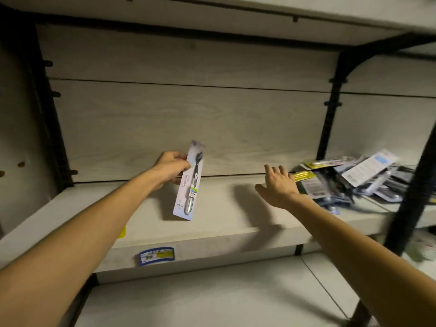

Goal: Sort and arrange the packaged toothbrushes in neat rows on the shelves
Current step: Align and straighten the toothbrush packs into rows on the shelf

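Note:
My left hand [170, 168] grips a packaged toothbrush [188, 185] near its upper part; the pale lilac card hangs almost upright above the left half of the light wooden shelf [226, 218]. A dark toothbrush shows behind the blister. My right hand [278, 185] is held out over the shelf with straight, spread fingers and holds nothing. Just right of its fingertips lies a loose pile of packaged toothbrushes [354, 180], with yellow, white and dark cards lying at mixed angles.
A black upright post [330, 119] stands behind the pile and another black post [410, 192] crosses in front of it at the right. A blue price label [157, 256] sticks to the shelf's front edge. A lower shelf board [212, 298] lies below.

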